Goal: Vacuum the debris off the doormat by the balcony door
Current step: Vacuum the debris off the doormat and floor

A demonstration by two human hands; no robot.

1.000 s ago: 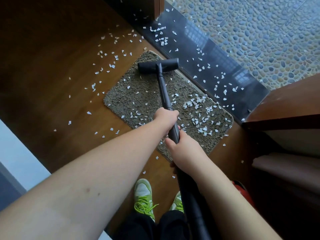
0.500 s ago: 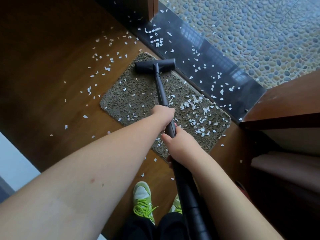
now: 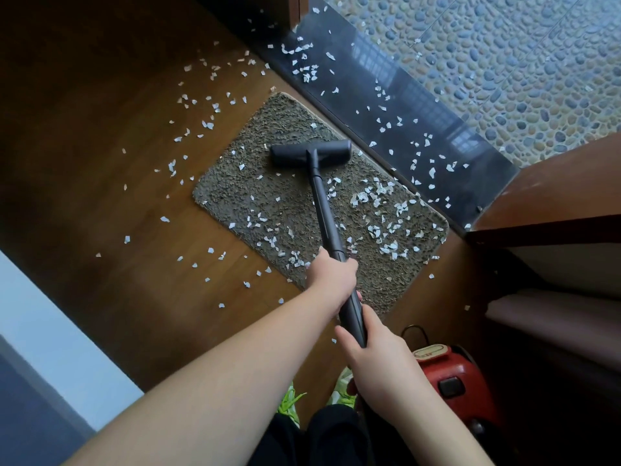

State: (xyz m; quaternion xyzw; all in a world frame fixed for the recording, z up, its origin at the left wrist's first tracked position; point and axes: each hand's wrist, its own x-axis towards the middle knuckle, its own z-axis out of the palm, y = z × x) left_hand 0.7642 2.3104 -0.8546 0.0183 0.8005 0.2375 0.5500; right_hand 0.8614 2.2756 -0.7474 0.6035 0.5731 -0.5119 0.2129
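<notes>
A brown shaggy doormat [image 3: 268,203] lies on the wooden floor beside a dark door sill. White paper scraps [image 3: 379,210] litter it, thickest on its right half. The black vacuum head [image 3: 311,153] rests on the mat's far half, near the sill side. Its black wand [image 3: 324,213] runs back toward me. My left hand [image 3: 331,279] is closed around the wand higher up. My right hand [image 3: 376,351] grips the wand lower down, close to my body. The strip of mat beyond the head looks nearly free of scraps.
More white scraps lie on the wooden floor [image 3: 141,203] left of the mat and on the dark sill [image 3: 396,105]. Pebble paving [image 3: 504,62] lies beyond the sill. A red vacuum body [image 3: 450,378] sits at my right, below wooden furniture [image 3: 551,203]. My green shoes [image 3: 292,401] show below.
The vacuum head has been drawn back from the mat's far corner toward me, to about the middle of the far half. Both hands came back with the wand. The red vacuum body came into view.
</notes>
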